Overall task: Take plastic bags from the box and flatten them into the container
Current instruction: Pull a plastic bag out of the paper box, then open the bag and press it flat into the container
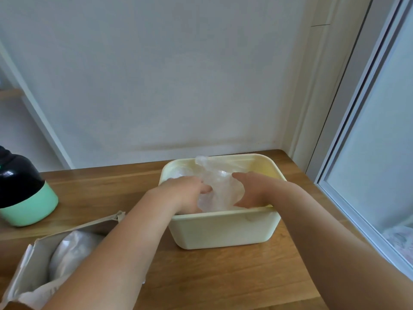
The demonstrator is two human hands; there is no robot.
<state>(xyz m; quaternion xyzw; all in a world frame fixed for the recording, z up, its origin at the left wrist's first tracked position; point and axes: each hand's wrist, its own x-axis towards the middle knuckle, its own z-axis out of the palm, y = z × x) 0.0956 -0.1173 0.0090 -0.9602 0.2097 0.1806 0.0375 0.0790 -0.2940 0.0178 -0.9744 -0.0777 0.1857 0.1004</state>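
Bag (220,191) between my hands in container (223,229), counter (201,276) back-right corner; left hand (188,193) curls on it, right hand (253,191) grip unclear.

One table (223,278) carries one container (223,231), one box (21,278) and one bottle (24,198). Two grips are in view: the left grip (187,193) and the right grip (251,191). One clear bag (220,186) shows in the container. The bags (71,249) in the box are bunched together and cannot be counted.
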